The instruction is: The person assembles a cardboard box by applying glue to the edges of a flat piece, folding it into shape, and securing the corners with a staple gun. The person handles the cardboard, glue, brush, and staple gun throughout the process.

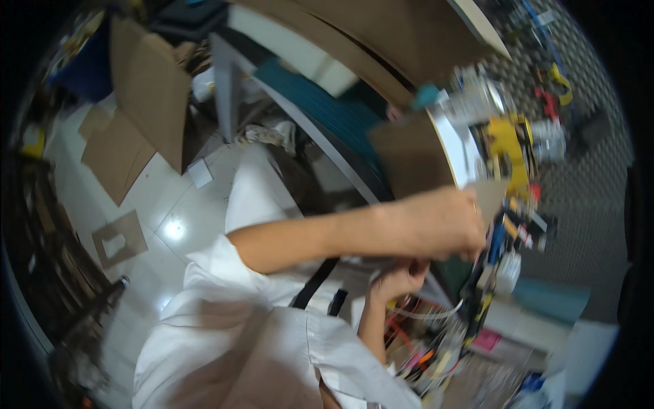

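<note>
My left hand (446, 221) is closed in a fist over the near edge of the workbench, its forearm stretched across from the left. Just past its knuckles a tan piece of cardboard (492, 196) sticks out; whether the fingers grip it is hidden. Below it, my right hand (400, 279) has its fingers curled in, partly covered by the left hand. What the right fingers hold, if anything, does not show. A brown cardboard panel (412, 153) with a pale edge stands beyond the left wrist. The picture is smeared by motion.
On the bench are a green cutting mat (320, 102), a clear jar (480, 102), a yellow box (511, 150) and a clutter of tools and cables. Cardboard sheets (119, 157) lie on the tiled floor (174, 204) at left. A bench leg (223, 88) stands nearby.
</note>
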The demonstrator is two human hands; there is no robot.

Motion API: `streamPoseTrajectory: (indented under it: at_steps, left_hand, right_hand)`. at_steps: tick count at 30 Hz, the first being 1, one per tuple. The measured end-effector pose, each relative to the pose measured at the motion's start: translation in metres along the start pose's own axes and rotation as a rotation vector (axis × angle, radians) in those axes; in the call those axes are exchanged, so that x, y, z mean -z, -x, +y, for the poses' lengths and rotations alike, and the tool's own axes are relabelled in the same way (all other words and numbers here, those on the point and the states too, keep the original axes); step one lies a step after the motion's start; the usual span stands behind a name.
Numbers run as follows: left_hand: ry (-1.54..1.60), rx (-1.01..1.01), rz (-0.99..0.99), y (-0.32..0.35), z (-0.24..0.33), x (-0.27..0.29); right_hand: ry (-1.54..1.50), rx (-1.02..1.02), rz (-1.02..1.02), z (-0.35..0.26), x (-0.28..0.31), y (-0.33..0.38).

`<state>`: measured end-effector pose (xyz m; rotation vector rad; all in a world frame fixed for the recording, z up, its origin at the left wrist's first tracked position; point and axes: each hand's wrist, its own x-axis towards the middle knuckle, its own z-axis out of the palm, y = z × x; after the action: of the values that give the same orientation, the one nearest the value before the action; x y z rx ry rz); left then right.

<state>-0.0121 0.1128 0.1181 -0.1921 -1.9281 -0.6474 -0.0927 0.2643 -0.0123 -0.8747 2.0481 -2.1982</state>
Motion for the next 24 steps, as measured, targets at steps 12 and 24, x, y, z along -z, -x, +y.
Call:
streamPoseTrajectory:
  at_steps: [12,24]
  left_hand:
    - [-0.072,0.095,-0.220,-0.012,0.009,0.015]
    - [-0.182,0.069,-0.267,-0.016,0.015,0.016]
  right_hand:
    - [-0.327,-0.106,-0.101,-0.021,-0.022,-0.003]
    - [-0.302,-0.086,-0.154,-0.020,-0.019,-0.005]
